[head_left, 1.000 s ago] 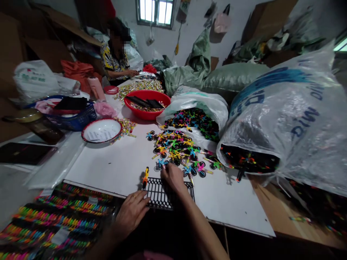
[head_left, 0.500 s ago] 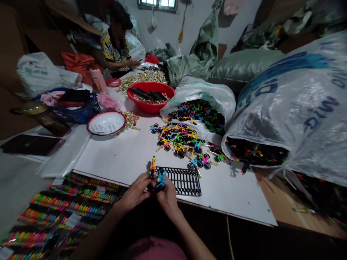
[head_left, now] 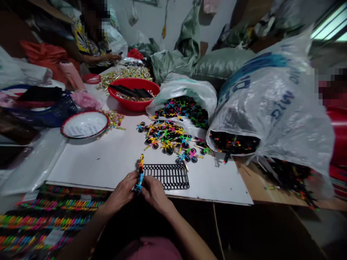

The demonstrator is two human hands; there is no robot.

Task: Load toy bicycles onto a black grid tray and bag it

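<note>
A black plastic rack (head_left: pixel 173 177) with a row of narrow slots lies near the table's front edge. At its left end stands a small toy bicycle in orange and yellow (head_left: pixel 141 164), upright and edge-on to me. A blue toy bicycle (head_left: pixel 139 182) is between my two hands, just in front of the orange one. My left hand (head_left: pixel 123 191) is closed around the rack's left end, its fingertips partly hidden. My right hand (head_left: pixel 155 190) pinches the blue bicycle from the right. Beyond the rack lies a pile of colourful toy bicycles (head_left: pixel 166 135), some with small candy-like tubes.
An open white sack (head_left: pixel 187 85) of toy bicycles and a large plastic bag (head_left: pixel 244 108) stand behind right. A red basin (head_left: pixel 130 104), an enamel bowl (head_left: pixel 84 135) and a blue basket (head_left: pixel 59 110) are left. Packed toy racks (head_left: pixel 48 222) lie below. A co-worker (head_left: pixel 93 47) sits far left.
The view has swung to the right, so the scene shifts left. The blue bicycle has turned from a slanted pose to edge-on, in line with the orange one, between my hands.
</note>
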